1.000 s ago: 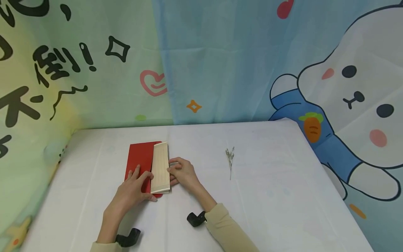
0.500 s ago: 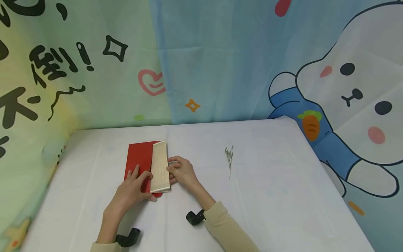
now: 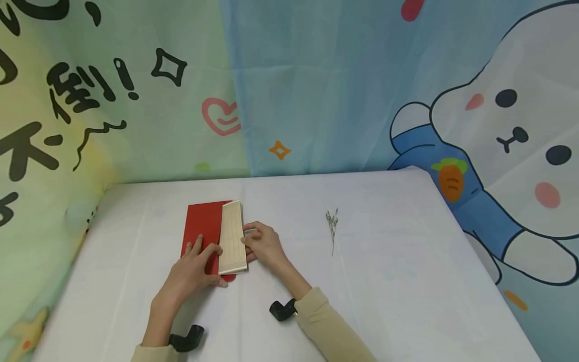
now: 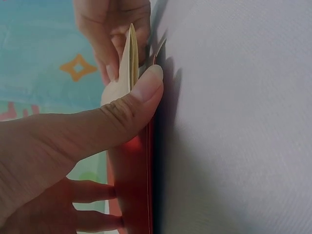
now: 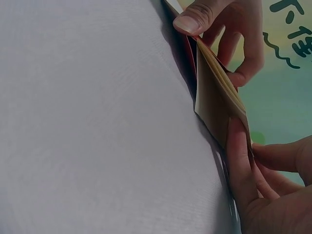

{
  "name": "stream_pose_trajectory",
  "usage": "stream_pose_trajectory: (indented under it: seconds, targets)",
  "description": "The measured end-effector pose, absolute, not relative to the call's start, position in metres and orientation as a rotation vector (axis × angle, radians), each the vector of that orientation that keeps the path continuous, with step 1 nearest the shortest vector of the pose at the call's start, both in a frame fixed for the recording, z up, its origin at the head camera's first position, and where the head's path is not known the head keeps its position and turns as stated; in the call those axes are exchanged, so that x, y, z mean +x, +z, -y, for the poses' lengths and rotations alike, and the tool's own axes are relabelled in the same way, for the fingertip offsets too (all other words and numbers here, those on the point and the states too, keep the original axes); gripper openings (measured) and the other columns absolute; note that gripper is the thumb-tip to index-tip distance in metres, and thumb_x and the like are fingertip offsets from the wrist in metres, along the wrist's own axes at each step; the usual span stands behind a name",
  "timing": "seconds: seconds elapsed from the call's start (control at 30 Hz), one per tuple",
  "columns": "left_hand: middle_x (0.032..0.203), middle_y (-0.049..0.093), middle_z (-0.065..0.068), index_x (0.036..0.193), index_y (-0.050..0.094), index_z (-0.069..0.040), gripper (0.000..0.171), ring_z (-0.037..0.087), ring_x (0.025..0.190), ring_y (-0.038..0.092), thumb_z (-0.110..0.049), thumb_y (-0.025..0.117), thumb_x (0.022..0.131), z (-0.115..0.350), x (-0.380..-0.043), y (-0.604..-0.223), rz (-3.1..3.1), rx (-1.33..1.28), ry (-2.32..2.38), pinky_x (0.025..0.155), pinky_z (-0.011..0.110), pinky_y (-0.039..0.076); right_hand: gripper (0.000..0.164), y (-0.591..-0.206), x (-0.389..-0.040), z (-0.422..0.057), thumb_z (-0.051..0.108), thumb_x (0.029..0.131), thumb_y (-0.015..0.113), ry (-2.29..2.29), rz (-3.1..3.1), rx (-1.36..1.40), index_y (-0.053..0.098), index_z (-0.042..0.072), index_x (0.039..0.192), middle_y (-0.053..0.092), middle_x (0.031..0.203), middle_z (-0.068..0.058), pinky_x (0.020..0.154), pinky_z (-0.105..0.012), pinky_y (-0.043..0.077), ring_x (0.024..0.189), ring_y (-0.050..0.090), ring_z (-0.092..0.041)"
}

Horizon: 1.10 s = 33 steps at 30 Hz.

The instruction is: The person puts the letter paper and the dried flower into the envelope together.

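Observation:
A red-covered notebook (image 3: pixel 203 221) lies on the left half of the white table. Its cream, faintly lined pages (image 3: pixel 232 239) lie over the right part, and a strip of red cover peeks out below them. My left hand (image 3: pixel 187 274) rests on the red cover, the index finger bent at the page edge and the thumb along the near edge. At the right side, my right hand (image 3: pixel 267 247) pinches the pages, with its thumb on top and fingers underneath. In the right wrist view, the gripped pages (image 5: pixel 214 105) stand raised and bowed off the table.
To the right on the white tabletop (image 3: pixel 384 261) lies a thin dried flower sprig (image 3: pixel 332 229). Small black wrist devices (image 3: pixel 187 339) sit at both sleeves. A printed cloth curtain (image 3: pixel 312 100) hangs behind the table and along its sides.
The head view shifts slightly. Both hands keep their hold and place on the notebook, and the sprig stays where it lies.

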<state>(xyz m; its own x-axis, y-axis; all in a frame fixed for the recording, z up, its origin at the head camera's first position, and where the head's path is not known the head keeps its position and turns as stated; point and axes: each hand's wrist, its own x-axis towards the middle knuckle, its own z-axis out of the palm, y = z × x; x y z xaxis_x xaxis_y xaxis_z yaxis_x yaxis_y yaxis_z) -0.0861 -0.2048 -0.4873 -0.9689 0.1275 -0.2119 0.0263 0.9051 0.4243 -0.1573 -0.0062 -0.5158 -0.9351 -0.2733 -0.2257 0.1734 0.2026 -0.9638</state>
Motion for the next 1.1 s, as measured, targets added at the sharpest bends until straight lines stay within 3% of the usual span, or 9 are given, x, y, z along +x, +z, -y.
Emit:
stream_pose_trajectory:
  seconds: [0.53, 0.93, 1.1]
  targets:
    - [0.163, 0.025, 0.035, 0.125, 0.059, -0.024, 0.065, 0.066, 0.145, 0.023, -0.039, 0.094, 0.072, 0.21, -0.086, -0.484, -2.769, 0.114, 0.741, 0.1, 0.081, 0.038, 0.03, -0.517, -0.158, 0.006, 0.006, 0.096, 0.068, -1.774, -2.137, -0.086, 0.065, 0.003, 0.126, 0.077, 0.087, -0.014, 0.052, -0.032, 0.06, 0.057, 0.07, -0.019]
    - [0.162, 0.028, 0.036, 0.123, 0.06, -0.023, 0.065, 0.067, 0.143, 0.026, -0.039, 0.094, 0.07, 0.21, -0.085, -0.485, -2.802, 0.13, 0.715, 0.097, 0.08, 0.041, 0.03, -0.517, -0.154, 0.014, 0.002, 0.096, 0.066, -1.814, -2.048, -0.095, 0.062, 0.001, 0.126, 0.076, 0.089, -0.014, 0.057, -0.034, 0.062, 0.061, 0.073, -0.019]
    - [0.16, 0.03, 0.037, 0.126, 0.06, -0.021, 0.068, 0.068, 0.141, 0.028, -0.041, 0.093, 0.071, 0.209, -0.086, -0.485, -2.811, 0.111, 0.697, 0.097, 0.081, 0.04, 0.029, -0.517, -0.154, 0.016, 0.001, 0.096, 0.067, -1.836, -2.016, -0.106, 0.061, -0.002, 0.125, 0.076, 0.093, -0.019, 0.059, -0.037, 0.063, 0.067, 0.076, -0.027]
